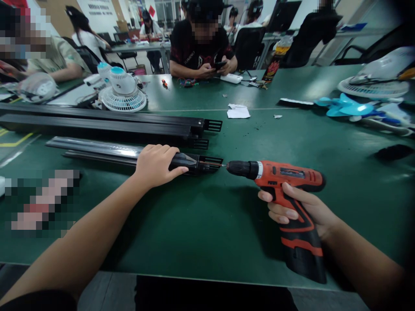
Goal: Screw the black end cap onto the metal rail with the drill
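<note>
My left hand (pixel 158 164) is wrapped over a long dark metal rail (pixel 97 146) with a shiny face, pressing it to the green table. A slotted black bracket (pixel 210 163) sticks out of the rail's right end. In my right hand (pixel 298 207) is an orange and black cordless drill (pixel 282 172), held by its grip with the chuck facing left. Its thin bit (pixel 223 165) is level with the slotted bracket, at or very near its outer end; whether they touch I cannot tell. A second thin rail edge shows just below the first.
Behind lie long black rails (pixel 97 123) with slotted ends. White paper scraps (pixel 238 111), a white fan part (pixel 123 93) and blue fan blades (pixel 346 105) are farther back. Across the table a person (pixel 201 43) holds a phone. A blurred-out object (pixel 45 201) lies left.
</note>
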Demonstrator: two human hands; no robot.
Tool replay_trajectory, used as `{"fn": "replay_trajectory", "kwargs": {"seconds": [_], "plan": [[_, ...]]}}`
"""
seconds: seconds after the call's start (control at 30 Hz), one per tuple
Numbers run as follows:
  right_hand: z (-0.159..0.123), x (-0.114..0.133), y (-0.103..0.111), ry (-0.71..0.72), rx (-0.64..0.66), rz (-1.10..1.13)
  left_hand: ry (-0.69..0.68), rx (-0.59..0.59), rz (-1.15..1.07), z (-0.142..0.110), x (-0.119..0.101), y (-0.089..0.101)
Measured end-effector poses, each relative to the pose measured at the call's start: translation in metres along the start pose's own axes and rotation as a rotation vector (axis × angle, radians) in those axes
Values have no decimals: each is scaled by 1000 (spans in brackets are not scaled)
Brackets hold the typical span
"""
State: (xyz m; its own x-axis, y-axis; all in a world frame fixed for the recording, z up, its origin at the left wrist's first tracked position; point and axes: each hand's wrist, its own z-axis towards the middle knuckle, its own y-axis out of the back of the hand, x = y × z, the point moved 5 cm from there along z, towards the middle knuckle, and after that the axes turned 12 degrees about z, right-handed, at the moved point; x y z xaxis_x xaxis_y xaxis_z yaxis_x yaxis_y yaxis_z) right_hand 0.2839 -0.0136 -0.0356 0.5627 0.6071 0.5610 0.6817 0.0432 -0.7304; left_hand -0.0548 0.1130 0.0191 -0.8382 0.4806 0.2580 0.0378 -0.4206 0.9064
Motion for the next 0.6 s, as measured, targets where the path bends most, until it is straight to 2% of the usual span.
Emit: {"fn": "replay_trajectory", "kwargs": {"seconds": [0.6], "plan": [[-1,0,1,-44,2,-35,4,13,4,0,-1,1]]}}
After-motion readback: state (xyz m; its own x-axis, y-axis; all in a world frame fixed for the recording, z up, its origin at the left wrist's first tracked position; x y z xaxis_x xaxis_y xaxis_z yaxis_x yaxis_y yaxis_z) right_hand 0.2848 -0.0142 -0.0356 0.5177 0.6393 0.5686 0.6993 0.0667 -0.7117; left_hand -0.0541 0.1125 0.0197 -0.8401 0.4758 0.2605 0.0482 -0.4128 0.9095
